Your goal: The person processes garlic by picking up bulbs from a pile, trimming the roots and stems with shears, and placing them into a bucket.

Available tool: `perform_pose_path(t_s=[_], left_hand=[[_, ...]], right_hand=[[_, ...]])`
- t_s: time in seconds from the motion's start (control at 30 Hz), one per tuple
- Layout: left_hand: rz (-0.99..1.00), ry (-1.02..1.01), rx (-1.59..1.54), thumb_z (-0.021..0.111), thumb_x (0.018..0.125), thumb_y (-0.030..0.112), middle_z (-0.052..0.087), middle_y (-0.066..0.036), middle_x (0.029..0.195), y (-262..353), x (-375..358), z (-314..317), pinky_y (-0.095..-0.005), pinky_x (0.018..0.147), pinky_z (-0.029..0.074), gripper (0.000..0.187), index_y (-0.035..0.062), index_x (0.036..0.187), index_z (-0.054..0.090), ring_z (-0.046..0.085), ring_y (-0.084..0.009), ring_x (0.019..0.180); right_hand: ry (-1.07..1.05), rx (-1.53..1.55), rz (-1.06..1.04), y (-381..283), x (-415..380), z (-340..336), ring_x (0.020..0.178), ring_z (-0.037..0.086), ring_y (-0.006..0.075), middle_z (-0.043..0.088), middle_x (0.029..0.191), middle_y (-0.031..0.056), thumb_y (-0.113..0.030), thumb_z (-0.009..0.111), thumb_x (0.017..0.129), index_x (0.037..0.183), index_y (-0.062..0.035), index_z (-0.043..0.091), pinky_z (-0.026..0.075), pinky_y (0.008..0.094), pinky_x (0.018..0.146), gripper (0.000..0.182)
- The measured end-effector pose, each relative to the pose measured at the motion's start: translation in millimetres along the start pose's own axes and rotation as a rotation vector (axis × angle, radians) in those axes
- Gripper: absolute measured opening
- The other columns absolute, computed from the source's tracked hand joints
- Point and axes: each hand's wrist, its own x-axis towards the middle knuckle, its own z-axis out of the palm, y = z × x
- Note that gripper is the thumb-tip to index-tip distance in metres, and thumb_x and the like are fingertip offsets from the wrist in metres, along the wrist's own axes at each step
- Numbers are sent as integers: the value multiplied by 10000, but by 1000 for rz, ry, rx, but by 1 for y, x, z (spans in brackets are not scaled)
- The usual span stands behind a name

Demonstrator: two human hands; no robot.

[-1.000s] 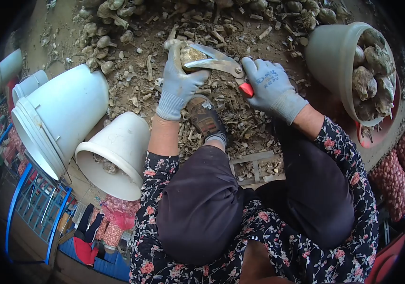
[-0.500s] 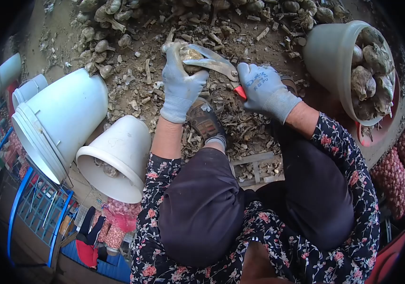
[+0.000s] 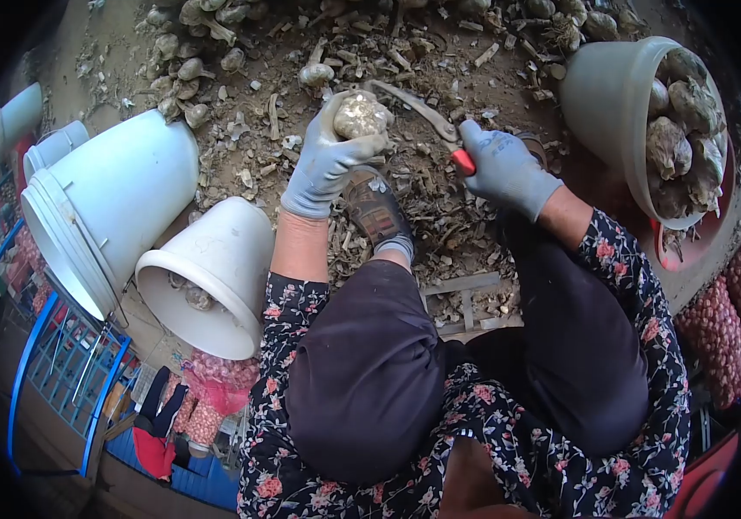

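My left hand [image 3: 325,160], in a grey glove, grips a pale garlic bulb [image 3: 360,115] with its cut base turned up. My right hand [image 3: 502,164], also gloved, holds red-handled shears [image 3: 426,114] just right of the bulb; the blades are together and clear of it. Both hands are above my sandalled foot [image 3: 375,212] and a ground littered with cut stems and roots. A loose bulb [image 3: 315,74] lies just beyond my left hand.
Two white buckets lie on their sides at left, a large one [image 3: 115,208] and a smaller one [image 3: 219,277] with bulbs inside. A grey bucket [image 3: 621,104] at upper right holds several bulbs. Untrimmed garlic [image 3: 189,52] is piled at the top. Red mesh sacks [image 3: 721,329] sit right.
The shears have come off the bulb and swung right, blades closing. My left hand has turned the bulb so its trimmed base faces up and drawn it slightly nearer.
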Motion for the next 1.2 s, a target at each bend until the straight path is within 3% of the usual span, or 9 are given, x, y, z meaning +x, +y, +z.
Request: perform_pose_path(t_s=[0.4,0.53,0.57,0.63,0.7,0.8,0.9,1.0,1.2], left_hand=[[41,-60,488,767,684,173,612,-48,939,-4,-40,14,-256,735,479,556,-3,1148,517,573,-109,778],[520,625,451,671,753,67,538,-26,808,43,-149,2,-277,667,484,305,30,1025,540,539,-140,714],[614,919,1043,601,775,-47,537,-21,812,29,-192,-57,-225,634,465,260,23,1010,516,518,-127,704],[520,1423,1048,651,770,40,555,-119,967,71,-227,-23,-333,799,483,491,-31,1201,429,573,-242,879],[-2,1229,1986,646,752,75,537,-253,1092,63,-266,-71,-409,863,462,559,-20,1259,428,514,-380,1092],[282,1135,1966,649,769,95,569,-213,1079,83,-205,-53,-408,865,463,467,4,1207,515,541,-355,1048],[470,878,1101,637,831,273,629,-205,1039,64,-68,-38,-454,850,466,391,16,1122,594,591,-402,947],[-161,502,1578,536,842,538,612,-244,1131,43,62,-47,-459,898,460,621,18,1179,569,593,-369,1062],[-104,463,1495,689,754,464,634,-243,1070,12,75,-33,-452,863,487,577,4,1082,571,613,-373,1015]], right_hand=[[139,154,-152,-6,4,23,789,592,440,593,780,259,-207,605,799,938,-26,451,462,490,689,275],[173,236,-140,3,-3,31,790,575,460,586,789,264,-218,603,806,889,-24,459,442,496,667,256],[179,254,-110,4,-5,33,798,573,459,583,784,259,-220,607,804,875,-21,460,439,493,667,258],[182,273,-76,13,-10,35,824,573,454,579,785,256,-223,611,794,867,-9,471,439,485,679,266],[211,297,-91,16,-6,39,813,571,440,573,802,252,-230,618,800,899,-9,476,442,458,689,281],[172,322,-61,11,-5,38,822,570,442,579,819,258,-227,611,804,909,-6,470,443,457,708,282],[69,281,1,16,-1,37,859,575,457,596,839,276,-212,589,795,911,1,459,444,481,739,275],[8,233,37,20,1,39,889,572,456,593,863,286,-198,571,799,939,-4,451,441,490,754,267],[40,324,54,9,5,27,989,567,438,607,976,284,-315,577,831,1070,-27,484,446,466,839,386]])
